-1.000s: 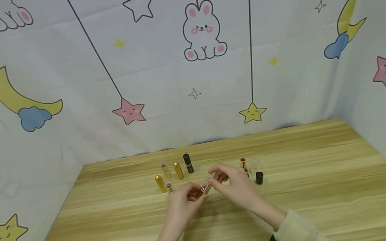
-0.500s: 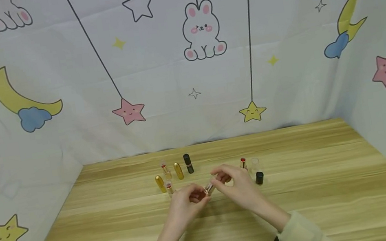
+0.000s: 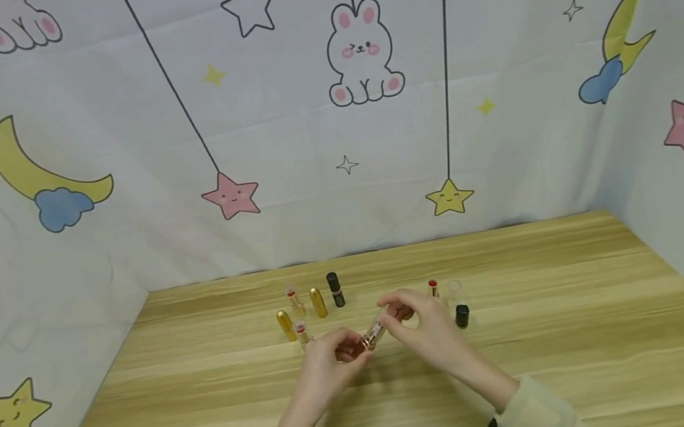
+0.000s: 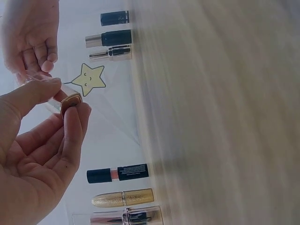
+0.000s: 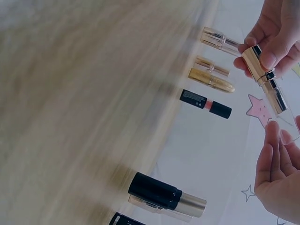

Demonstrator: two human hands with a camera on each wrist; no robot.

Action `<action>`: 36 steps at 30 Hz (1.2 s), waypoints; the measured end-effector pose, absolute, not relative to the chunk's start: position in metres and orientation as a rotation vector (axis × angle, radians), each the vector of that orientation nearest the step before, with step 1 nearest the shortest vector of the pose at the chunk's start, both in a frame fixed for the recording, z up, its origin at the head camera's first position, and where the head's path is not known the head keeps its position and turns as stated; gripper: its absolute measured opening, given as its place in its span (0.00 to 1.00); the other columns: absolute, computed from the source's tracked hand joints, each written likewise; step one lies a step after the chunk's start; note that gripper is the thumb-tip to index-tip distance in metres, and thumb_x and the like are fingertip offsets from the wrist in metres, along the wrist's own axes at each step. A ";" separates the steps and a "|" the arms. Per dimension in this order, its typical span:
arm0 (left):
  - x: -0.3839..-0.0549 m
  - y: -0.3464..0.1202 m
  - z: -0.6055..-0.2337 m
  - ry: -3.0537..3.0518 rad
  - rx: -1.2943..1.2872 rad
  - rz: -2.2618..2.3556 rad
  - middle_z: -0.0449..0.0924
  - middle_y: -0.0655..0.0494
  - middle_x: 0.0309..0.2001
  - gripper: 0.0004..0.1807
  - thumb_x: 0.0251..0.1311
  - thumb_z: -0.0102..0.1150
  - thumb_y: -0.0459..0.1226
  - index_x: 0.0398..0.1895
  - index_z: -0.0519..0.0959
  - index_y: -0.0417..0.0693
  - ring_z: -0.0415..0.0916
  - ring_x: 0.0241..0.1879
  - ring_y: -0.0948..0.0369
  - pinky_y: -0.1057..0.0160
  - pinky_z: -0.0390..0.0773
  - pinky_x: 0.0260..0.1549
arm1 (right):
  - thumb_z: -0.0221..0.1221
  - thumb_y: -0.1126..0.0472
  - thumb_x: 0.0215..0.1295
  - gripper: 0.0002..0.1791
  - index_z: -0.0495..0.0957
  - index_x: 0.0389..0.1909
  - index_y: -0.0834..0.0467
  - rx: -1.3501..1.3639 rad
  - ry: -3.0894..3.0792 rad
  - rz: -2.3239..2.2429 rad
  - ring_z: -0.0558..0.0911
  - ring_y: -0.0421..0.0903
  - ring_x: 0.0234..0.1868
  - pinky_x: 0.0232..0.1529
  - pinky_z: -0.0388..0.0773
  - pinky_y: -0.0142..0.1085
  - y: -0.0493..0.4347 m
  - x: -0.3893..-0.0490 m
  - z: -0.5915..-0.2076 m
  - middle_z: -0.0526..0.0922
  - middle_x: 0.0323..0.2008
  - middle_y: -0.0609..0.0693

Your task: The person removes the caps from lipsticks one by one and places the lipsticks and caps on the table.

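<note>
Over the middle of the table, both hands hold one lipstick (image 3: 371, 337) with a gold base and a clear cap. My left hand (image 3: 330, 365) pinches the gold base between thumb and fingers, as the right wrist view shows at the base (image 5: 254, 63). My right hand (image 3: 423, 326) grips the clear cap (image 5: 291, 123) at the other end with its fingertips. The lipstick is tilted, its capped end up toward the right hand. Within the cap the shiny gold inner tube (image 5: 274, 96) shows. The left wrist view looks onto the base's flat end (image 4: 71, 102).
Left of the hands stand two gold tubes (image 3: 318, 303), two red lipsticks (image 3: 296, 304) under clear caps and a black tube (image 3: 336, 289). Behind the right hand are a red lipstick (image 3: 433, 288), a clear cap (image 3: 454, 291) and a short black piece (image 3: 462, 316). A printed curtain (image 3: 292, 235) hangs behind.
Both hands have shifted slightly right with the lipstick. More of the lipstick shows between the fingers of the two hands now. The standing lipsticks have stayed put.
</note>
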State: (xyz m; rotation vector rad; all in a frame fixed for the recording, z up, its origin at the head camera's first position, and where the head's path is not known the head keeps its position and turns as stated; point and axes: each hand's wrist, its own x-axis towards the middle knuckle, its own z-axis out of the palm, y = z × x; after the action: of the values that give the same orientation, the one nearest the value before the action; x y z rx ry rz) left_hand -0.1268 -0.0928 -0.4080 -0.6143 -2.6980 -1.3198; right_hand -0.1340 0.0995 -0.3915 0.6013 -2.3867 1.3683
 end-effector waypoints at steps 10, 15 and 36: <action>-0.126 -0.092 -0.407 -2.725 -0.625 -1.312 0.85 0.51 0.34 0.08 0.54 0.67 0.34 0.36 0.82 0.43 0.81 0.30 0.66 0.75 0.78 0.30 | 0.63 0.63 0.60 0.09 0.82 0.42 0.56 0.591 -2.392 1.359 0.79 0.35 0.31 0.38 0.80 0.39 0.103 -0.131 -0.389 0.83 0.28 0.43; -0.126 -0.089 -0.407 -2.713 -0.619 -1.313 0.85 0.52 0.33 0.07 0.53 0.68 0.33 0.36 0.81 0.43 0.80 0.30 0.66 0.72 0.79 0.31 | 0.63 0.63 0.60 0.10 0.82 0.43 0.56 0.560 -2.392 1.368 0.79 0.35 0.32 0.38 0.80 0.38 0.107 -0.129 -0.386 0.83 0.29 0.43; -0.130 -0.081 -0.409 -2.769 -0.636 -1.302 0.84 0.50 0.36 0.08 0.52 0.68 0.32 0.36 0.82 0.44 0.80 0.31 0.64 0.75 0.77 0.30 | 0.63 0.64 0.60 0.13 0.81 0.47 0.56 0.458 -2.360 1.303 0.78 0.38 0.33 0.34 0.78 0.34 0.143 -0.122 -0.382 0.83 0.32 0.45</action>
State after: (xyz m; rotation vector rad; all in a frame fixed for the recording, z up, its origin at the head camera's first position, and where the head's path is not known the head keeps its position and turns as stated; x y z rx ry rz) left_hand -0.1297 -0.0812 -0.4085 -0.6355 -2.7691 -1.3021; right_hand -0.1225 0.1433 -0.3823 0.4576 -2.3602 1.3027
